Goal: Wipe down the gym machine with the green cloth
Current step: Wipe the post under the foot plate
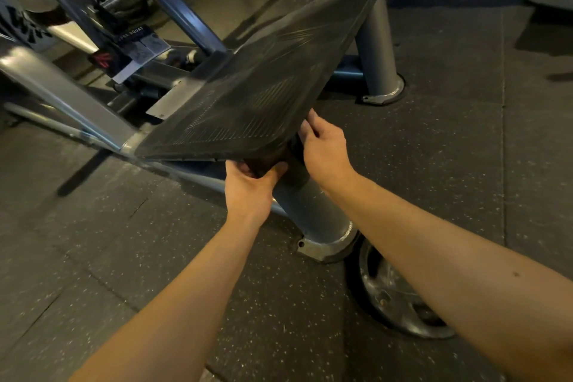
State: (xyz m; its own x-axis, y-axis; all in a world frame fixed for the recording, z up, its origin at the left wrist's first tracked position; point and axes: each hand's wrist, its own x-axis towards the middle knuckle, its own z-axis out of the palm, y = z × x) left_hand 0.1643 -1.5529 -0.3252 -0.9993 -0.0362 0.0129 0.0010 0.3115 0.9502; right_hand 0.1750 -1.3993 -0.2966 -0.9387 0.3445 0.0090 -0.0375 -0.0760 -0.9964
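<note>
The speckled rubber floor (434, 164) fills most of your view, and the gym machine (173, 3) crosses it from the upper left on grey steel tubes. Its black ribbed footplate (263, 87) tilts towards you, carried on two round grey posts: the near post (313, 208) just below your hands, the far post (376, 49) beyond the plate. A weight plate (393, 298) lies flat on the floor beside the near post's foot. A small label card (139, 49) sits on the frame to the left.

Both your hands meet under the footplate's near corner. Your left hand (248, 189) cups upward, thumb and fingers curled round a dark wad (266, 161) pressed beneath the plate; in this dim light you cannot tell whether it is the green cloth. Your right hand (325, 149) reaches in from the side, its fingertips tucked under the plate's edge and hidden, so its grip cannot be judged.
</note>
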